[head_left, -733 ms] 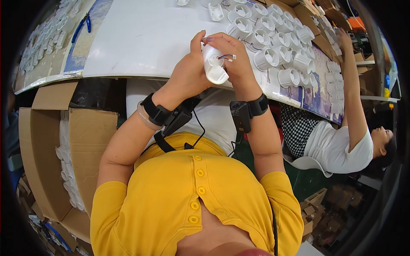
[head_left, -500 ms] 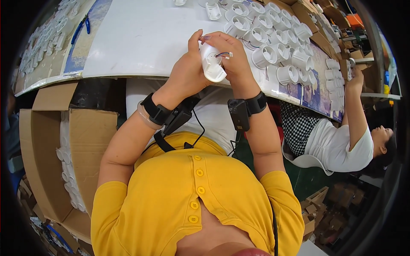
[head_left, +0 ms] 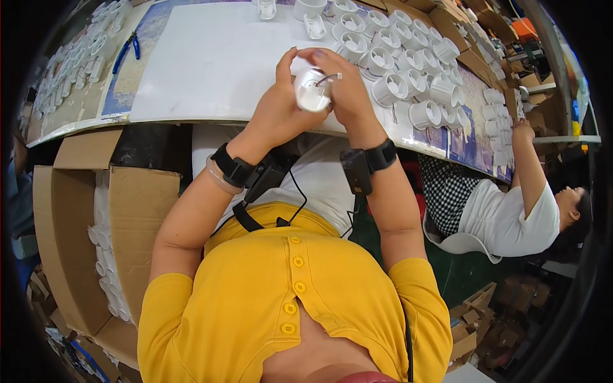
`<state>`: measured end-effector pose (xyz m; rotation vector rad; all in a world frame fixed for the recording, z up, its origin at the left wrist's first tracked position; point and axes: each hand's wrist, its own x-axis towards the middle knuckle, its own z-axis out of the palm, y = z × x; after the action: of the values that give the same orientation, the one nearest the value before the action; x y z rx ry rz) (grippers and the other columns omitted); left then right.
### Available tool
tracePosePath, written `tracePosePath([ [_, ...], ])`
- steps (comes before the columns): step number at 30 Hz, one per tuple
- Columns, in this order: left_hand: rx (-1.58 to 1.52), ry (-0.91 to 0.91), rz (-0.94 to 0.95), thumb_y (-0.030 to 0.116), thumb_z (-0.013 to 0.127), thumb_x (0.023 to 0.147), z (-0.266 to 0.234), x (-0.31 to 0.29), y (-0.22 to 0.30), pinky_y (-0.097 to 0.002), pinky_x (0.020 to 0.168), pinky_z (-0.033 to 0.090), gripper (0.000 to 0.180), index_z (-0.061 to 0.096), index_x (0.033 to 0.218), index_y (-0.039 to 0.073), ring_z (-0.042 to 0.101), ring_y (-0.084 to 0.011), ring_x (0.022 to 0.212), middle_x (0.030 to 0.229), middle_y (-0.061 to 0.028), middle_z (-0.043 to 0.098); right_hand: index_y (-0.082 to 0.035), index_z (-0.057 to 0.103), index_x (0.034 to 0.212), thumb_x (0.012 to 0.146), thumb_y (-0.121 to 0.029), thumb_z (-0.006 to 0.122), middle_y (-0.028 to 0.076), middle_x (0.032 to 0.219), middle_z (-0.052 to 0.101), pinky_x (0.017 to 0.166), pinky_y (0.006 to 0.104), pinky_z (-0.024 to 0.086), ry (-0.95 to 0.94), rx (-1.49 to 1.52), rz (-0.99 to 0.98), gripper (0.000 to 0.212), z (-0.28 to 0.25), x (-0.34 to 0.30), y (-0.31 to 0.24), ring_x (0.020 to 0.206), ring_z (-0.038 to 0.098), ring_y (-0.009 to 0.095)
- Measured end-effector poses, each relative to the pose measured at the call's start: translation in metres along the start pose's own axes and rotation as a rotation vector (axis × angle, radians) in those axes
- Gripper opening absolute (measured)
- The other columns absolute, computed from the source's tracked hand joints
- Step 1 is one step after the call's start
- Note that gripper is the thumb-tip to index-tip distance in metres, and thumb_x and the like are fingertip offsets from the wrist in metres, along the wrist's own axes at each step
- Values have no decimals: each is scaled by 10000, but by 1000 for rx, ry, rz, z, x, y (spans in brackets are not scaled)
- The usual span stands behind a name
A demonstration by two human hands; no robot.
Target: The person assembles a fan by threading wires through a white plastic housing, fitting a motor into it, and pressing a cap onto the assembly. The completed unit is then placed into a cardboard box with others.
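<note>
Between my two hands, just above the table's near edge, is a white plastic housing (head_left: 310,96) with a rounded lower end. Thin wires with a small white connector stick out of it to the right. My left hand (head_left: 279,102) is closed round its left side, thumb up along the upper edge. From the right, my right hand (head_left: 348,86) wraps it, with fingertips curled over its far end. The palms hide parts of the housing. Beyond my hands lie a small white plastic piece (head_left: 314,27) and another white piece (head_left: 266,9) on the white table surface (head_left: 198,64).
Several white round cups (head_left: 391,88), some with wires, crowd the table's right side. Blue-handled pliers (head_left: 126,52) lie at the left, near rows of white parts (head_left: 76,64). An open cardboard box (head_left: 71,236) holding white parts stands lower left. A co-worker (head_left: 511,214) sits at the right.
The housing has tipped in my hands, so it looks shorter and its wires point more to the right. My fingers have shifted slightly round it. The co-worker's raised hand has come down a little.
</note>
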<state>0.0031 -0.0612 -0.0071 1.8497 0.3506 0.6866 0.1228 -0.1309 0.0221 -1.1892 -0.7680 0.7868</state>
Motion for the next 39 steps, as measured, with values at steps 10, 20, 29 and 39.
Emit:
tracePosePath([
  [10, 13, -7, -35, 238, 746, 709, -6, -5, 15, -320, 790, 485, 669, 405, 1247, 33, 623, -271, 936, 1049, -141, 604, -38, 672, 982, 892, -123, 574, 26, 1004, 646, 838, 261, 424, -119, -215, -248, 158, -3, -21, -9, 962, 541, 126],
  [20, 118, 78, 251, 99, 734, 716, -2, 0, -6, -312, 812, 475, 613, 394, 1223, 41, 584, -201, 941, 1041, -102, 570, -26, 678, 996, 889, -95, 605, 31, 927, 656, 714, 222, 443, 45, -291, -346, 147, 5, -21, 7, 799, 557, 79],
  [29, 161, 77, 182, 76, 746, 687, -2, 0, -14, -313, 826, 472, 656, 389, 1235, 27, 571, -209, 973, 1082, -111, 550, 16, 669, 998, 858, -135, 660, 45, 941, 648, 802, 237, 436, 68, -30, -9, 206, 6, -11, 0, 882, 579, 109],
  [39, -174, 52, 37, 149, 765, 664, -2, -1, -11, -336, 820, 467, 627, 436, 1186, 33, 562, -266, 992, 1082, -142, 539, -38, 694, 971, 778, -97, 691, 79, 1153, 612, 947, 333, 395, -127, -486, -531, 202, -12, -8, -26, 1101, 520, 214],
])
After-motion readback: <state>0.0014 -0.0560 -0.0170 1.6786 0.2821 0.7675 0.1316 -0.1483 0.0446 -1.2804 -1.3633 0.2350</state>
